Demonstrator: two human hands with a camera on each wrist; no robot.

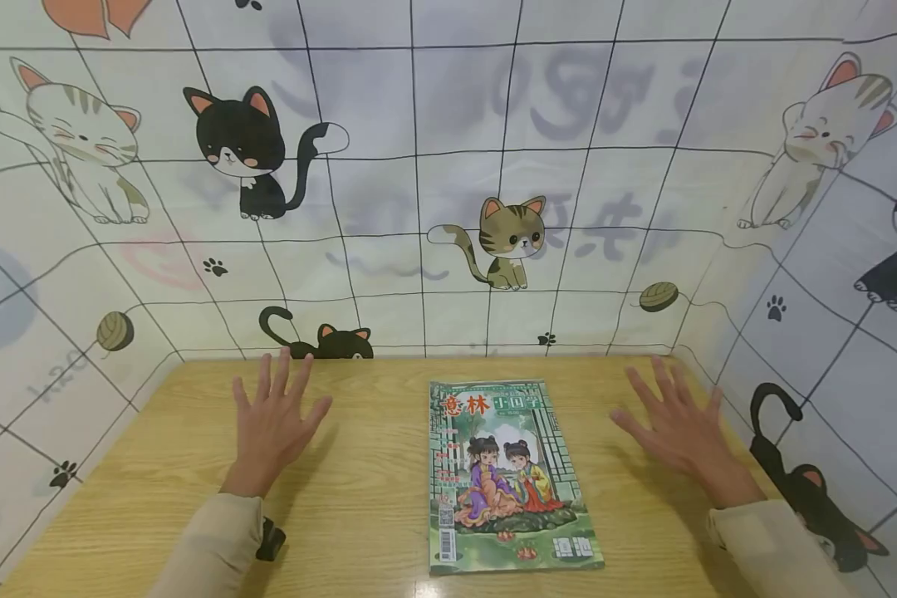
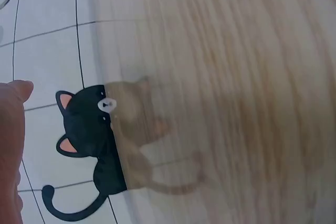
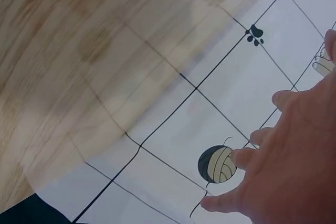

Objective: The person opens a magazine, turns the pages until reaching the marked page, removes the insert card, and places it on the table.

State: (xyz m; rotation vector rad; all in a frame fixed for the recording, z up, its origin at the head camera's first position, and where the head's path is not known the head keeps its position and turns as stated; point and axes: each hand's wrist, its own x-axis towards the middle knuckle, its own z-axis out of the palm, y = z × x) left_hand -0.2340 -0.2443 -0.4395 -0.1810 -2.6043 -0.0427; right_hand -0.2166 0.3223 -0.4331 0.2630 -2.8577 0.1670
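And cat-print cloth (image 1: 374, 195) hems the surface (image 1: 374, 473) far, left and right; there's the magazine (image 1: 512, 482), between left hand (image 1: 272, 423) and right hand (image 1: 676, 428), apart from their spread fingers (image 1: 280, 384)!

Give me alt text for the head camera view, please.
A green illustrated magazine lies on a wooden table between a person's left hand and right hand, both with fingers spread. Behind is a white, grid-lined backdrop printed with cartoon cats.

Beige sleeves (image 1: 211, 541), black wrist device (image 1: 272, 541)
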